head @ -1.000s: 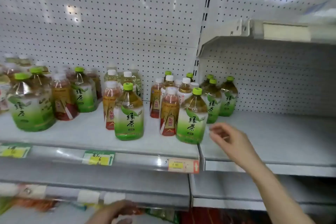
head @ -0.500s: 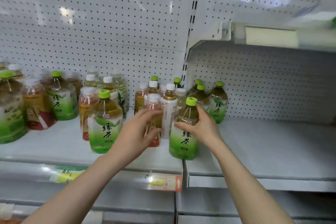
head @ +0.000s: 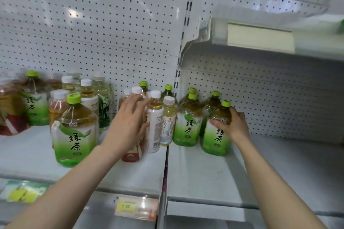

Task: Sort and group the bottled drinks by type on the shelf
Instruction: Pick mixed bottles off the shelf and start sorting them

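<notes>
Bright, even overhead light throws white glare streaks across the pegboard back panel [head: 93, 24], while wide-angle curvature bends the edges and the far-left bottles [head: 11, 109] blur softly.

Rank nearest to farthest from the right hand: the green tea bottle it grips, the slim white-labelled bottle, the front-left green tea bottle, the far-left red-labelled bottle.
1. In the right hand: gripped green tea bottle.
2. Centre: slim white-labelled bottle.
3. Left: front-left green tea bottle.
4. Far left: red-labelled bottle.

green tea bottle [head: 216, 136]: lime cap, amber liquid, white-to-green fading label, dark green characters | slim bottle [head: 154, 130]: white cap, white label | pegboard back panel [head: 93, 24]: white, dark dot grid | price tag [head: 136, 208]: orange, yellow
</notes>
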Demonstrator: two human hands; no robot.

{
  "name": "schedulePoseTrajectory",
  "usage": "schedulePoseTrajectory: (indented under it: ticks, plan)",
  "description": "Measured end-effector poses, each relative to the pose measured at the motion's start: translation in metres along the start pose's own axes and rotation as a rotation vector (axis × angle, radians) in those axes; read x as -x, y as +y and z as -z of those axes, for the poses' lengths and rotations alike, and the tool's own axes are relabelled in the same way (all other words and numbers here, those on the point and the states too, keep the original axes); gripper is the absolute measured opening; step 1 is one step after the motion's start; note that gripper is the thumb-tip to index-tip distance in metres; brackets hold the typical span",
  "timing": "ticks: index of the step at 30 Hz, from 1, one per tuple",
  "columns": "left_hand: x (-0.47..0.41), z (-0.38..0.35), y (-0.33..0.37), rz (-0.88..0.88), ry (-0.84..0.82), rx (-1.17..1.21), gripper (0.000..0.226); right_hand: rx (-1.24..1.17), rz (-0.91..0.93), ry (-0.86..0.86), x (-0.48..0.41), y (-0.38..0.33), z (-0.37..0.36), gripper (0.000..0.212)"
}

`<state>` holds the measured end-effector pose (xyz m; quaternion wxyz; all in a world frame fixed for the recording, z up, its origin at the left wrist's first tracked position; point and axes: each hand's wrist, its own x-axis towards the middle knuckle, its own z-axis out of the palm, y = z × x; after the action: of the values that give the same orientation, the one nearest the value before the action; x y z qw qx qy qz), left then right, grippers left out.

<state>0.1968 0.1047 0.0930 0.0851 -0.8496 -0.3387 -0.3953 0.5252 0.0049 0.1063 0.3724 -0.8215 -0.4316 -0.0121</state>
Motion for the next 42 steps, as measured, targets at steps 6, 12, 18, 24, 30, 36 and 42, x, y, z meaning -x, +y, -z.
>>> schedulePoseTrajectory:
  ticks: [6,12,18,24,30,36,42]
  plan:
    - [0.013,-0.003,-0.004,0.257,0.048,0.242,0.091,-0.111,0.035,-0.071,-0.027,-0.005,-0.017,0.089]
    - [0.017,-0.006,-0.007,0.400,0.045,0.461,0.093,0.013,0.195,0.308,0.021,-0.035,-0.027,0.071]
    - [0.018,0.007,-0.018,0.420,-0.041,0.591,0.084,-0.168,0.423,-0.095,0.054,-0.128,-0.084,0.067]
    - [0.029,0.021,-0.028,0.411,-0.105,0.713,0.083,-0.151,0.369,-0.118,0.054,-0.158,-0.108,0.076]
    - [0.034,0.021,-0.027,0.418,-0.081,0.698,0.085,-0.296,0.374,-0.252,0.067,-0.141,-0.076,0.042]
    - [0.049,0.006,-0.027,0.525,-0.139,0.724,0.079,-0.566,0.225,-0.216,0.100,-0.118,-0.086,0.074]
    - [0.066,0.011,-0.013,0.620,-0.025,0.744,0.068,-0.713,0.177,-0.184,0.120,-0.110,-0.110,0.063]
